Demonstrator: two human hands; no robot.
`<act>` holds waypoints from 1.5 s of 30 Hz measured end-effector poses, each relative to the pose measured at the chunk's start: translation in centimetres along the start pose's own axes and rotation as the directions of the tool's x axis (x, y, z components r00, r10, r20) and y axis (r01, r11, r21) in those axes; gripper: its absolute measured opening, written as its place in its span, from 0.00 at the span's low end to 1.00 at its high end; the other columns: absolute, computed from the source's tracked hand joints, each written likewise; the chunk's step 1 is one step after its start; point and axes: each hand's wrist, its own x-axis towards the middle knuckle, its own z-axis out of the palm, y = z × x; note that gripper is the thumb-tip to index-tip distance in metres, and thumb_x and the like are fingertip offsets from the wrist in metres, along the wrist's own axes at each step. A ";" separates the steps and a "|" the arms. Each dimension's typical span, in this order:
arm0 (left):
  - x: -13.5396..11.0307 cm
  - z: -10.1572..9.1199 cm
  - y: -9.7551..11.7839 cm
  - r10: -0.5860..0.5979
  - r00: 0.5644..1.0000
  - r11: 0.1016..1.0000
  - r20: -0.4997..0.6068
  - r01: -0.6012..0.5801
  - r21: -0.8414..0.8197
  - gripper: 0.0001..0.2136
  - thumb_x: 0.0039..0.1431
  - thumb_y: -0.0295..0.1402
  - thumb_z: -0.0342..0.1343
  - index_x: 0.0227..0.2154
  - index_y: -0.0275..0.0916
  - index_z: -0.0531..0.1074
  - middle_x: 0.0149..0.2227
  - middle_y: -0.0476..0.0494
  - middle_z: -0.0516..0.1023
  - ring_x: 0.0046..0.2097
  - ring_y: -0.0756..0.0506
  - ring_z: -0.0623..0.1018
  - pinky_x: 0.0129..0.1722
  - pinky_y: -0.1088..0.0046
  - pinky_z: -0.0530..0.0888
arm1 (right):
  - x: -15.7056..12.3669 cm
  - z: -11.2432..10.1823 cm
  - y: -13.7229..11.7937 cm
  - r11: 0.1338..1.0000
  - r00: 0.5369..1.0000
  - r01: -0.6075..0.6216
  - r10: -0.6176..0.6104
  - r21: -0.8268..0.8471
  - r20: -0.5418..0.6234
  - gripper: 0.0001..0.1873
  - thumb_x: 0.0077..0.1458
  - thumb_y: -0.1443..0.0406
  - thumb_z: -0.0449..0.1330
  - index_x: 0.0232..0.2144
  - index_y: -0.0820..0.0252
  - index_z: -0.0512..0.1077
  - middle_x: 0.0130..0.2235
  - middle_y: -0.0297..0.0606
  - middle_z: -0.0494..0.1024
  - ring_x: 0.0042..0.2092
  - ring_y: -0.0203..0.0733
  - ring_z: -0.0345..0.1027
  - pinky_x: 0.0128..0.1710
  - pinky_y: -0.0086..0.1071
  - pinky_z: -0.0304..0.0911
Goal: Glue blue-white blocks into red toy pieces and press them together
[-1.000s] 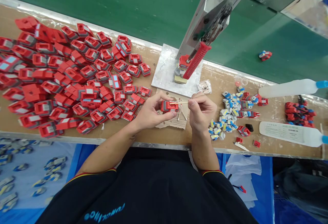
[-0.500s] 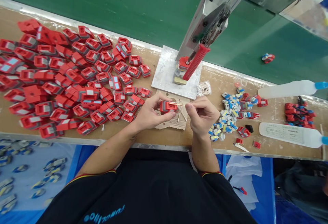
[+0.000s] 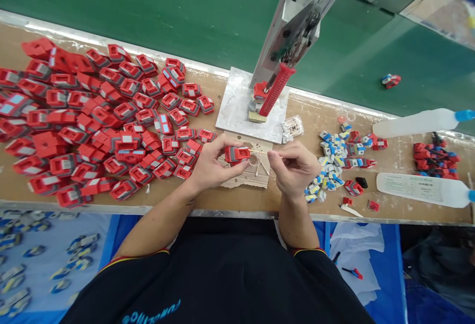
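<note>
Pinched between the thumb and fingers of my left hand (image 3: 211, 165) is a small red and grey plastic toy part (image 3: 237, 154) with a recess on its upper face. My right hand (image 3: 295, 165) grips a thin cotton swab (image 3: 260, 152) by its end. The swab points left at the part; its tip is at or close to the part's right end, and contact cannot be told. Below the hands lies a piece of cardboard (image 3: 245, 180) with several loose swabs and a small round ring on it.
Many red parts (image 3: 126, 138) cover the left bench. A press with a red handle (image 3: 277, 89) stands on a metal plate (image 3: 232, 109) behind my hands. Rightward are a swab pack (image 3: 293, 127), small white-blue pieces (image 3: 332, 161), two plastic bottles (image 3: 417, 122) and red-blue assemblies (image 3: 436, 161).
My left hand and the toy part have moved slightly left, away from the right hand, so more of the swab shows between them. The whole view has shifted a little.
</note>
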 end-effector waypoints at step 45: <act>-0.1 0.5 -0.3 -0.124 0.991 0.991 0.047 0.126 -0.038 0.21 0.57 0.44 0.76 0.48 0.39 0.81 0.44 0.40 0.89 0.44 0.43 0.89 0.46 0.70 0.84 | -0.1 0.2 2.1 0.940 0.974 -0.229 0.222 0.253 0.056 0.21 0.56 0.48 0.76 0.23 0.54 0.80 0.21 0.28 0.72 0.24 0.34 0.62 0.25 0.31 0.59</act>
